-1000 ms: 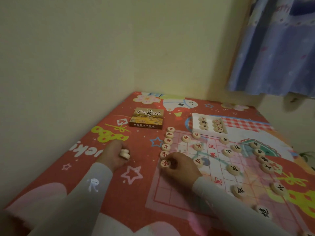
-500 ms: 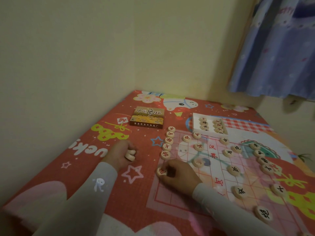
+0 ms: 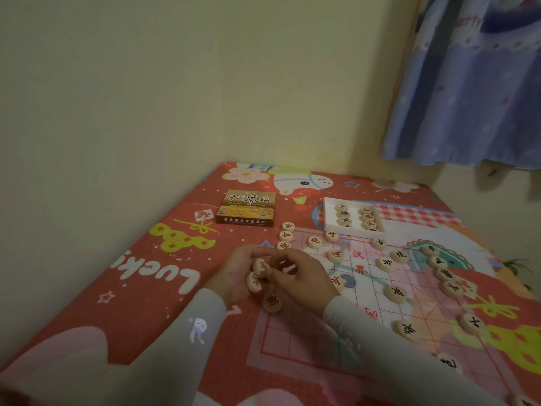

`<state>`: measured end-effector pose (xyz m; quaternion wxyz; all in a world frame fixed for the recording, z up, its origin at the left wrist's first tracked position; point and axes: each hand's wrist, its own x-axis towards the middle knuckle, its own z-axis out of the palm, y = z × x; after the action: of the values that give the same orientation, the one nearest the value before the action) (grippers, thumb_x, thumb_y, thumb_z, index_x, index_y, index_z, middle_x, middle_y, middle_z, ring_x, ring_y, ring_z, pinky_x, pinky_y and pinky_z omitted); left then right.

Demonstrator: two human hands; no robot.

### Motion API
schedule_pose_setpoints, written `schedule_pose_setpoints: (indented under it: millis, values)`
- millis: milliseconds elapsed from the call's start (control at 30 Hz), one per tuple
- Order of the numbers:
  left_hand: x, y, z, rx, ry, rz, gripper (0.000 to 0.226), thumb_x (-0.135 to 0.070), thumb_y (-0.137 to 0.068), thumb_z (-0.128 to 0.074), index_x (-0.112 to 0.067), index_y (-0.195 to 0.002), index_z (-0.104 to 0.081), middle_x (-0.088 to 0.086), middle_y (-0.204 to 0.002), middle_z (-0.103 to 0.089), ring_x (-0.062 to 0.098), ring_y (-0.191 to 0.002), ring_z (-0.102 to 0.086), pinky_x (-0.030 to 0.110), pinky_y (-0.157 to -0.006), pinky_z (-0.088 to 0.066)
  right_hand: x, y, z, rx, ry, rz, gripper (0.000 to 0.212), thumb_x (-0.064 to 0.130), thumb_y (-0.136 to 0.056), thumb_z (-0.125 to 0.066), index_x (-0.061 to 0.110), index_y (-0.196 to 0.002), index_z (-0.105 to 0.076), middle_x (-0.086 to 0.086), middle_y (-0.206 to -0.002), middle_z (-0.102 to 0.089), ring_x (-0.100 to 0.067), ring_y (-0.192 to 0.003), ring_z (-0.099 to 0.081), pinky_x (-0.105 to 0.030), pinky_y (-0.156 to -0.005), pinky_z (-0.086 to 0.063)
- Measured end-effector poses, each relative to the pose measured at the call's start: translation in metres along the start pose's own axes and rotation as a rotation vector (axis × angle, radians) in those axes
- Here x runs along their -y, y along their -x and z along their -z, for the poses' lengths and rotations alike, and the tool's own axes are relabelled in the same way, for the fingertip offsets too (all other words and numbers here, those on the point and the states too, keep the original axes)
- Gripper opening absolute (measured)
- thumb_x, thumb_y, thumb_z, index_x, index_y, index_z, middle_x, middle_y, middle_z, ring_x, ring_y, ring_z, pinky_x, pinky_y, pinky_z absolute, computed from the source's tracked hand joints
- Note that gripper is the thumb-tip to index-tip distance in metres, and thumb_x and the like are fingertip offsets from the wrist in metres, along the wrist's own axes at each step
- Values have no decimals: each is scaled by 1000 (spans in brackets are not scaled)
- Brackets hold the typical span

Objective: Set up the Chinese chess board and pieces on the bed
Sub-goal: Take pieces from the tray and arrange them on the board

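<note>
Two round pieces [image 3: 257, 273] cupped in curled left hand [image 3: 234, 276], right hand [image 3: 298, 276] reaching in with fingertips closed on one. Best lifted singly, character up, then set square on next crossing beyond red piece [image 3: 272, 301] at board [image 3: 366, 303] edge, in line with column [image 3: 285, 235]. More waiting in white tray [image 3: 329, 213]; box [image 3: 246, 211] beside, on bed [image 3: 146, 288].

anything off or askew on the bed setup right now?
Nothing spilled or damaged. One oddity: the white tray of spare pieces sits with its near edge overlapping the far edge of the board. The left hand holds a few pieces, and the right hand reaches to them.
</note>
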<state>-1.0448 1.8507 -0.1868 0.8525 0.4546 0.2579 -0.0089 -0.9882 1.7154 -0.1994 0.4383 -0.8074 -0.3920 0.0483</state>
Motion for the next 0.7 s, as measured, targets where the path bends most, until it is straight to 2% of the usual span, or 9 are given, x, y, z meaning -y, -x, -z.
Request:
schedule_pose_setpoints:
  millis: [133,233,267,333,400,533,567,633,700]
  values:
    - [1,-8,-9,23,-69,-23,50,-44,-101,-29,-6,-100,-61,12,-84,-65,19,-62,-65,25,-53,-51,0,-3,6,15,3,-13,21,36,-80,-72,35,-101,-67,18,-88,-64,3,-83,-57,-9,-72,-40]
    - [1,-13,-9,29,-124,-23,58,-52,-100,-27,-6,-109,-62,19,-101,-66,27,-83,-65,35,-72,-51,-4,0,9,4,-1,-28,19,36,-78,-74,34,-96,-67,16,-92,-65,2,-85,-58,-14,-75,-43]
    - [1,-14,-8,20,-128,-19,59,-53,-100,-27,-7,-113,-61,19,-102,-67,27,-83,-65,35,-71,-51,-5,1,9,-12,-1,-23,18,35,-77,-75,34,-93,-67,15,-92,-66,1,-86,-58,-14,-76,-43]
    - [1,-13,-8,0,-123,-13,59,-54,-100,-26,-7,-115,-59,17,-95,-67,22,-69,-66,28,-56,-52,-6,1,11,-45,-2,-4,19,33,-77,-76,37,-91,-65,14,-95,-67,0,-91,-59,-18,-80,-47]
    - [-2,-9,-7,-68,-114,-18,50,-46,-101,-32,-5,-109,-58,14,-83,-64,18,-51,-62,20,-42,-45,-9,-1,14,-66,-6,14,20,30,-77,-76,33,-93,-65,13,-97,-68,0,-91,-60,-23,-84,-51]
    - [-13,-13,12,-278,93,-61,8,-4,-88,-47,-7,-80,-48,10,-62,-55,17,-42,-51,20,-40,-44,-20,0,19,-80,-38,-28,23,28,-77,-76,29,-98,-66,11,-98,-67,-2,-86,-64,-30,-81,-57]
    - [-16,-14,18,-312,152,-54,12,2,-83,-47,-8,-76,-46,8,-63,-51,16,-46,-50,22,-44,-48,-22,1,20,-80,-32,-38,24,29,-77,-75,29,-99,-66,11,-98,-67,-3,-86,-65,-31,-80,-57]
    - [-20,-16,29,-340,230,-43,11,4,-82,-47,-7,-83,-48,9,-79,-51,19,-67,-54,36,-68,-57,-25,3,22,-79,-22,-51,24,30,-78,-74,29,-100,-66,12,-98,-67,-3,-87,-64,-31,-81,-57]
    - [-21,-15,32,-356,225,-38,13,5,-85,-46,-3,-94,-48,13,-101,-49,25,-86,-51,45,-82,-53,-25,5,23,-72,-17,-59,23,29,-79,-74,29,-100,-66,12,-98,-66,-3,-87,-64,-29,-82,-57]
